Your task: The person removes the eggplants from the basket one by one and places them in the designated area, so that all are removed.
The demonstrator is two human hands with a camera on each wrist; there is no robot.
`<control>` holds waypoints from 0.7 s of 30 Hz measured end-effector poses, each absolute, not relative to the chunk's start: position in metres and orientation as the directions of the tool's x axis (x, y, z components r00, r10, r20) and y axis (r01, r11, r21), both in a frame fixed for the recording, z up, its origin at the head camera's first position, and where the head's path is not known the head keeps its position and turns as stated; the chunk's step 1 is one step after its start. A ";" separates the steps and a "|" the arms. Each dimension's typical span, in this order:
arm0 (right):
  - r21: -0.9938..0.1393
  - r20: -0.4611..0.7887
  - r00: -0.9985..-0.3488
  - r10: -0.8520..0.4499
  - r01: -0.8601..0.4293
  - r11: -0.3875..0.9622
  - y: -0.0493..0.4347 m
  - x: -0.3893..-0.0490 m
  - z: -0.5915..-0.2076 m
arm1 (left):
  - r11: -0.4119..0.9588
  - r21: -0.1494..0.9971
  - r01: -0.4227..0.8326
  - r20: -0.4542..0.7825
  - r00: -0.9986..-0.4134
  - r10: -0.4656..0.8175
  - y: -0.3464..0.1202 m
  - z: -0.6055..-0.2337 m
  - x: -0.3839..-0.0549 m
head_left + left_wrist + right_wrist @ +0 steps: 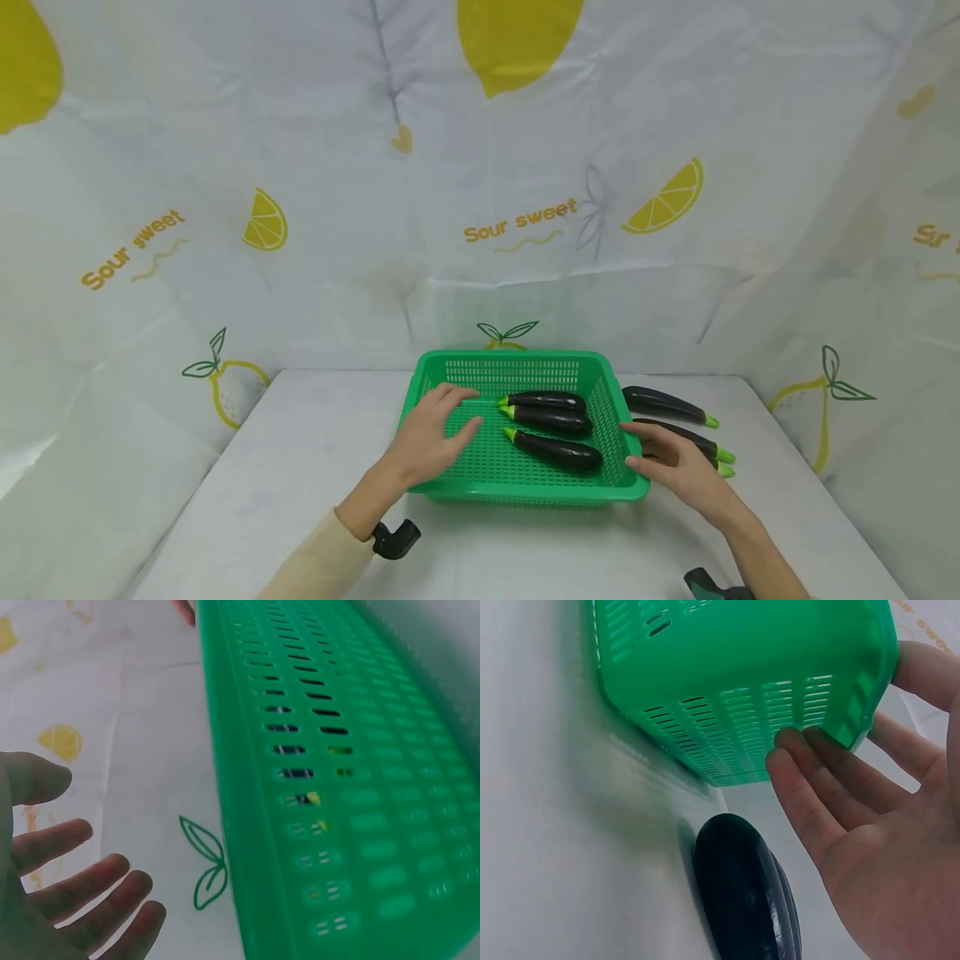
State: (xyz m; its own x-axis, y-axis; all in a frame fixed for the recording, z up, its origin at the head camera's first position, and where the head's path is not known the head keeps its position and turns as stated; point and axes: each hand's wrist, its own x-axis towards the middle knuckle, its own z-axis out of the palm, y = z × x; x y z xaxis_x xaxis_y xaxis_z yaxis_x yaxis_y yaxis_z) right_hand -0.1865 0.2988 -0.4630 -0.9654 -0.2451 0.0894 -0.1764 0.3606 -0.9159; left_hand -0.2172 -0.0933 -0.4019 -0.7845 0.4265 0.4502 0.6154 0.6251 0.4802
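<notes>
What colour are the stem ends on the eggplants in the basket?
The stem ends are bright green, and they show best in the head view.

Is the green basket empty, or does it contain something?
Partly filled: three eggplants lie inside the green basket, and bare floor mesh shows around them.

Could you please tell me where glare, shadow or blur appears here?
Head view: highlights on the eggplants, soft shadow below the green basket; left wrist view: dim left hand, basket blurring rightward; right wrist view: bright streak on the nearest eggplant, shadow under the basket.
</notes>
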 end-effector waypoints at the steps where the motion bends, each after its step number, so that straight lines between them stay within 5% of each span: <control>1: -0.915 0.093 -0.965 -0.244 -0.179 0.361 0.299 -0.187 -0.463 | 0.627 0.480 0.614 0.435 -0.787 0.439 -0.090 -0.402 -0.218; 21: -0.911 0.113 -0.959 -0.261 -0.205 0.359 0.299 -0.185 -0.462 | 0.690 0.381 0.615 0.123 -0.774 0.621 -0.014 -0.410 -0.239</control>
